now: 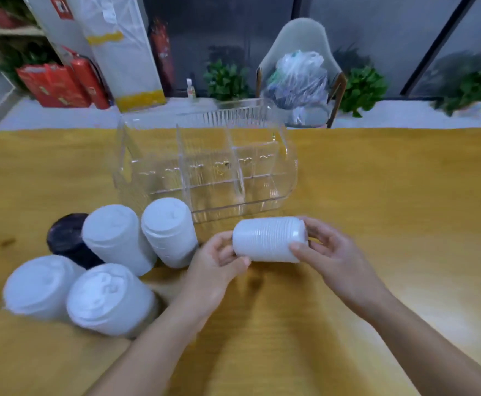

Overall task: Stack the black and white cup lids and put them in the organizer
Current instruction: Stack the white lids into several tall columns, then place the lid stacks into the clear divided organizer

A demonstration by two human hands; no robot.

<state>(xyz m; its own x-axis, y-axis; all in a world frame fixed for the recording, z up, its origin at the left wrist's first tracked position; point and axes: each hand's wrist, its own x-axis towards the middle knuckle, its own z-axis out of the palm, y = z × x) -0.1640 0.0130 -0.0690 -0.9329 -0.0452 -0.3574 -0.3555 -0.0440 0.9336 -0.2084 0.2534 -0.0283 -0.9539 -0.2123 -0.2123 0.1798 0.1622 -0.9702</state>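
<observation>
Wooden table [376, 195], both hands [219, 261] on lid stack [269, 240]

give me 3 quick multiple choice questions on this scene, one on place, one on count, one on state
1. Where are the loose lid stacks lying relative to the clear plastic organizer?
A. inside it
B. front-left on the wooden table
C. behind it

2. How many black lid stacks show?
A. one
B. three
C. five

3. The horizontal white lid stack is
A. lying untouched
B. in the organizer
C. held at both ends

Answers: 1 B, stacks lie front-left of it; 2 A, only one is dark; 3 C, left hand and right hand grip it.
</observation>
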